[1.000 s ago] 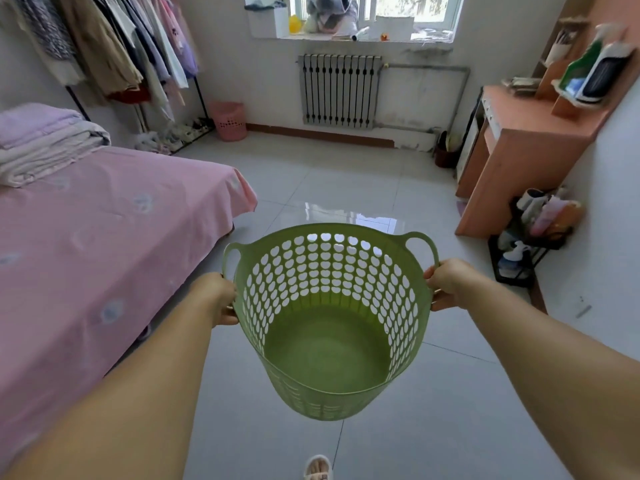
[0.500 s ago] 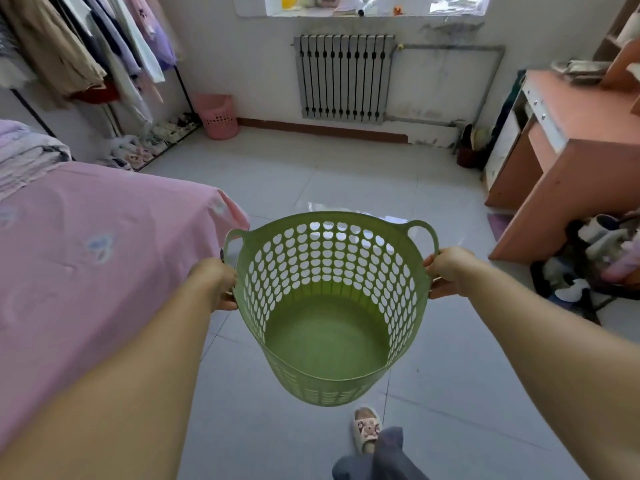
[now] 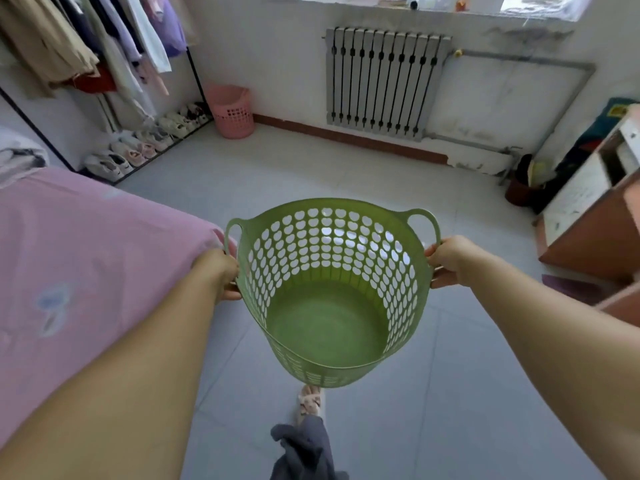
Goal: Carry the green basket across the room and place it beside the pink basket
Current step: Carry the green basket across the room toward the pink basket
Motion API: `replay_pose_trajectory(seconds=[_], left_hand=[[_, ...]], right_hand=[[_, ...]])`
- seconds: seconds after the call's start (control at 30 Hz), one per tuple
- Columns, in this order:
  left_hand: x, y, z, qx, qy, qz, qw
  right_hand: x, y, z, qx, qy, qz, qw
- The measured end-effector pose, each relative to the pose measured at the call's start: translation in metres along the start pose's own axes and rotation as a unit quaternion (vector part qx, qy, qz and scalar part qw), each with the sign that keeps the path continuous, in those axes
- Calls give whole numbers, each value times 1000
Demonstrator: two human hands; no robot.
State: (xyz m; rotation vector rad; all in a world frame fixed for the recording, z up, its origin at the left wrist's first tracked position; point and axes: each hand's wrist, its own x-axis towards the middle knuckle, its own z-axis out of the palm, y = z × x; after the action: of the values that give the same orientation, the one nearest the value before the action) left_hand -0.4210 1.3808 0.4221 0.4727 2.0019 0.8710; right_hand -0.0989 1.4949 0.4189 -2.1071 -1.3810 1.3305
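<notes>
I hold an empty round green basket [image 3: 329,327] with perforated walls in front of me, above the tiled floor. My left hand [image 3: 218,271] grips its left handle and my right hand [image 3: 450,261] grips its right handle. The pink basket [image 3: 232,110] stands on the floor at the far left, against the wall, at the end of the clothes rack. Open floor lies between the two baskets.
A bed with a pink sheet [image 3: 79,271] fills the left side. A clothes rack with a row of shoes [image 3: 145,147] runs along the left wall. A radiator [image 3: 384,81] hangs on the far wall. An orange desk [image 3: 595,223] stands at the right. My slippered foot [image 3: 310,403] is below the basket.
I have walked forward across the room with the basket. The pink basket and the radiator are nearer and larger, the bed's corner is beside me, and the desk has slid toward the right edge.
</notes>
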Motion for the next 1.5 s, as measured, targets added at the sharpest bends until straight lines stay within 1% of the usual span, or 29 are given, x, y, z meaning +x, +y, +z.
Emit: replay_pose_trajectory(seconds=[0.1,0.27,0.4,0.57,0.6,0.7,0.77,0.8,0.93,1.03,1.2,1.3,1.5], left_hand=[[72,50,0,8,-11,-5,1000],[184,144,-1,37,9,9,999],[268,211,2,27,17,14,999],[393,291,3,20,30,0,999],[406,302,3,17,31,-3,999],[471,353,-3,6,36,-9,999],[521,391,-13,-11,45,-17,999],[528,397,-14,-15,51,-16,998],[632,454,-37,-32,67,-26,997],[702,492,-50,-32,65,-16,997],[826,567,-80,-6,41,-20,999],[906,620,-97,6,46,-6,999],[1018,689,-99,34,27,-6,999]], right_hand=[[62,-53,12,4,0,16,1000],[157,-151,29,6,-2,18,1000],[237,-223,44,16,-10,12,1000],[362,-322,69,9,-25,2,1000],[377,-337,72,7,-26,2,1000],[443,-403,86,9,-33,-2,999],[492,-460,104,2,-35,-4,999],[498,-470,107,3,-32,-9,999],[579,-564,148,-4,-39,-10,999],[626,-617,173,-8,-52,-11,999],[704,-704,225,4,-53,34,998],[750,-763,253,47,-34,56,997],[830,-836,288,68,-33,62,995]])
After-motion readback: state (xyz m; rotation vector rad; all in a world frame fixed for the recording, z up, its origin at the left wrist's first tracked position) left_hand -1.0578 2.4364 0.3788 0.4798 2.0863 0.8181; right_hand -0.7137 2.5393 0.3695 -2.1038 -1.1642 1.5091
